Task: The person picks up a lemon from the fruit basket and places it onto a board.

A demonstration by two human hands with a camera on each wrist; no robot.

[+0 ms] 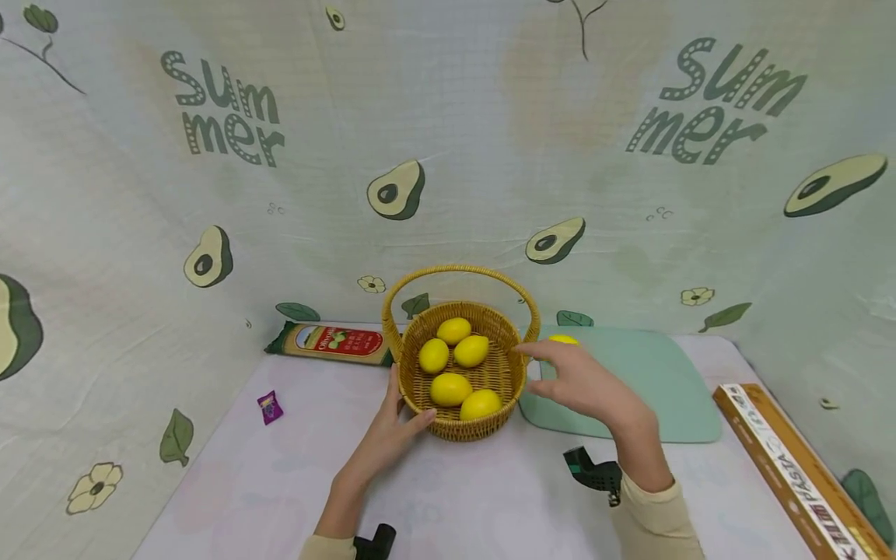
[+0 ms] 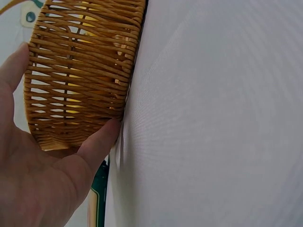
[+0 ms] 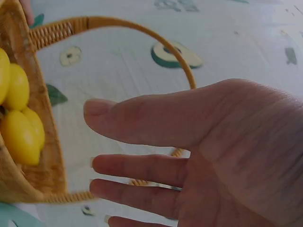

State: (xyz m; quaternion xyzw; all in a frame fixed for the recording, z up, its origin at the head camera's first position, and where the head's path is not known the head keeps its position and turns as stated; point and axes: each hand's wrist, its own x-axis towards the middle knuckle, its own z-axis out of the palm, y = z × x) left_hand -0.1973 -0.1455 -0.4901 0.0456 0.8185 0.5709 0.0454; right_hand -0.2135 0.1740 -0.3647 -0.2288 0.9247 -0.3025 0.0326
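A wicker basket (image 1: 467,432) with a tall arched handle (image 1: 462,269) stands on the table and holds several yellow lemons (image 1: 451,390). My left hand (image 1: 385,435) grips its near left side, thumb at the front rim; in the left wrist view a finger reaches low on the woven wall beside the tabletop. My right hand (image 1: 588,385) hovers at the basket's right edge, fingers extended and apart, holding nothing. In the right wrist view, its thumb and fingers point toward the basket's lemons (image 3: 20,137). Another lemon (image 1: 563,339) shows partly behind my right hand.
A pale green cutting board (image 1: 651,381) lies under and beyond my right hand. Behind the basket's left side is a green and red food packet (image 1: 336,342). A small purple wrapped candy (image 1: 270,407) lies left, and a long pasta box (image 1: 791,467) at the right edge.
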